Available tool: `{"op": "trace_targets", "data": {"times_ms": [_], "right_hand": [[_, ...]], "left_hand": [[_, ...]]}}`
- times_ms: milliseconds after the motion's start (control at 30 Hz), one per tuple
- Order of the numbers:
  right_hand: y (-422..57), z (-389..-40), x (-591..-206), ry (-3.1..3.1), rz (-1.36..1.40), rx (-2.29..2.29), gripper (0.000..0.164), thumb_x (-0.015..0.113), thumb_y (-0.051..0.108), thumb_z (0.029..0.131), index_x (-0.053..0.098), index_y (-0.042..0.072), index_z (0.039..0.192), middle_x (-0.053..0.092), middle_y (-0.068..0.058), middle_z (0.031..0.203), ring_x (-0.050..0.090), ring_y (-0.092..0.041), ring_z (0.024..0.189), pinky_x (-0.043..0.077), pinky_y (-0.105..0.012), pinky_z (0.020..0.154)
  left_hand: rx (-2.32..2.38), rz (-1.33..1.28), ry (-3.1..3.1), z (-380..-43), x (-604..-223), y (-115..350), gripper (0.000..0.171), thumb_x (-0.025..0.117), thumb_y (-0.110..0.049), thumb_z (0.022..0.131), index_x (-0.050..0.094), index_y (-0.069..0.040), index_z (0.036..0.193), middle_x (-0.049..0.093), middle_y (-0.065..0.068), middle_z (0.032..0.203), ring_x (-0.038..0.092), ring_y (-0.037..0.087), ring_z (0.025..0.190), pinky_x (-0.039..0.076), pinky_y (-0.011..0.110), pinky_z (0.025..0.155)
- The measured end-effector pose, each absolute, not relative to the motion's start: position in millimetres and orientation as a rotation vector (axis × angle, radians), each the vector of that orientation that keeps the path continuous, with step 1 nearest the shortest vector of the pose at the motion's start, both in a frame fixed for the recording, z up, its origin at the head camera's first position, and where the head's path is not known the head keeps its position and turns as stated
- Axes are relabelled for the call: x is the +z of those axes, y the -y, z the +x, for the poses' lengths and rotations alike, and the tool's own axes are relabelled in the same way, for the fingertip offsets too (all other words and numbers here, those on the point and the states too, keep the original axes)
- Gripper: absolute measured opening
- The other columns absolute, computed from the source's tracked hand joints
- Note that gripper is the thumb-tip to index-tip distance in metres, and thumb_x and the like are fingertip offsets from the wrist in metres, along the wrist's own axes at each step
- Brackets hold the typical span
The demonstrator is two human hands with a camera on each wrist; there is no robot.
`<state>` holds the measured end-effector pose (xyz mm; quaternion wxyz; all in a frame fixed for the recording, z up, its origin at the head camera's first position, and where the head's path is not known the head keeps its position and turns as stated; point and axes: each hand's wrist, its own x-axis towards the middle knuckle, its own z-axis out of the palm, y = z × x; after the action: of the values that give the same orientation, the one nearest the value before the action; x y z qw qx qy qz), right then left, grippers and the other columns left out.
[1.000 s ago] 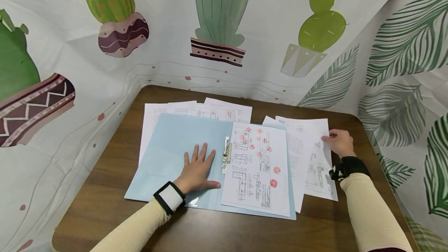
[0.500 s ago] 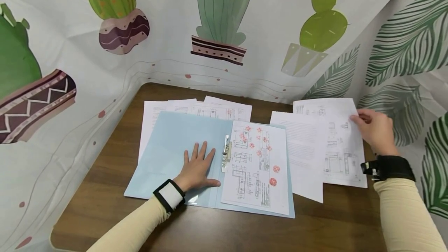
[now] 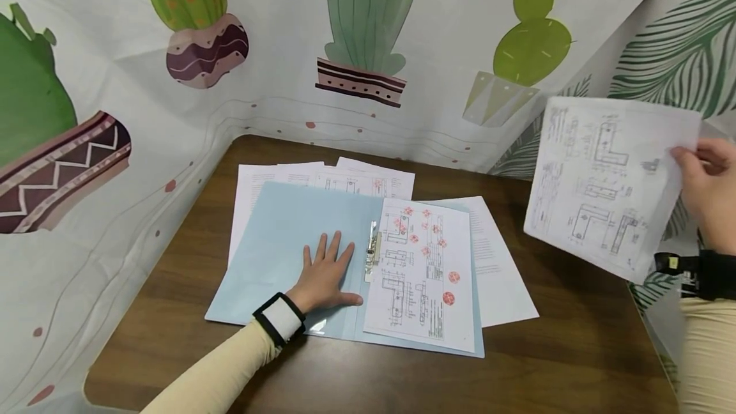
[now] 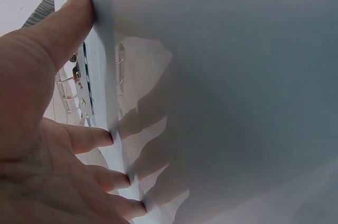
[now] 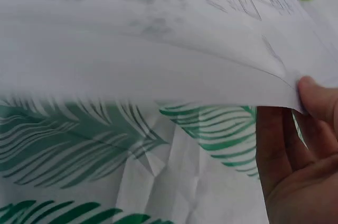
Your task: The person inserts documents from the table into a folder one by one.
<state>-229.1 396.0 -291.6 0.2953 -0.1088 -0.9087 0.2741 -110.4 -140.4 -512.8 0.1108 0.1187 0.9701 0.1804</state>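
A light blue folder [image 3: 287,235] lies spread on the table, with a metal clip [image 3: 372,251] along its spine. On its right half rests a technical drawing [image 3: 420,273] with several red stamps. My left hand [image 3: 324,280] lies on the folder's left cover with straight, spread fingers; the left wrist view shows the fingertips touching the glossy cover [image 4: 237,102]. At the far right, my right hand [image 3: 713,190] pinches the edge of a sheet of paper [image 3: 604,177] between thumb and fingers. That sheet, printed with part drawings, hangs in the air above the table's right side.
Several printed sheets [image 3: 253,184] stick out behind the folder's left half. Another text sheet [image 3: 500,273] lies partly under its right half. The wooden table [image 3: 368,375] meets a cloth backdrop [image 3: 276,50] printed with cacti and leaves.
My right hand has moved right and lifted the drawing sheet off the table. The text sheet slid right, then turned askew beside the folder. My left hand has stayed in place.
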Motion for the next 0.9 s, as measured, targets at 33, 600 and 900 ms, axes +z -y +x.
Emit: {"op": "trace_targets", "data": {"times_ms": [33, 600, 900], "right_hand": [[-397, -229, -291, 2.378, -0.297, 0.755, 0.034, 0.056, 0.025, 0.107, 0.067, 0.014, 0.136, 0.068, 0.008, 0.126, 0.045, 0.018, 0.080, 0.040, -0.002, 0.074], [-388, -234, -363, 2.623, -0.345, 1.186, 0.035, 0.064, 0.027, 0.102, 0.065, 0.002, 0.127, 0.058, 0.035, 0.071, 0.061, 0.007, 0.061, 0.050, -0.016, 0.052], [-343, -237, -424, 2.701, -0.208, 1.322, 0.038, 0.066, 0.022, 0.102, 0.064, -0.007, 0.126, 0.062, 0.029, 0.074, 0.062, 0.002, 0.064, 0.048, -0.021, 0.052]], "left_hand": [[0.534, 0.346, -2.847, -111, -512, 140, 0.118, 0.087, -0.063, 0.071, 0.036, -0.006, 0.160, 0.011, 0.026, 0.168, 0.002, 0.051, 0.154, 0.005, 0.078, 0.113], [0.579, 0.357, -2.827, -111, -508, 142, 0.116, 0.087, -0.061, 0.072, 0.035, -0.005, 0.160, 0.011, 0.027, 0.168, 0.001, 0.052, 0.153, 0.004, 0.078, 0.113], [0.572, 0.364, -2.831, -110, -506, 141, 0.116, 0.087, -0.061, 0.072, 0.036, -0.004, 0.159, 0.012, 0.027, 0.168, 0.003, 0.053, 0.153, 0.006, 0.078, 0.112]]}}
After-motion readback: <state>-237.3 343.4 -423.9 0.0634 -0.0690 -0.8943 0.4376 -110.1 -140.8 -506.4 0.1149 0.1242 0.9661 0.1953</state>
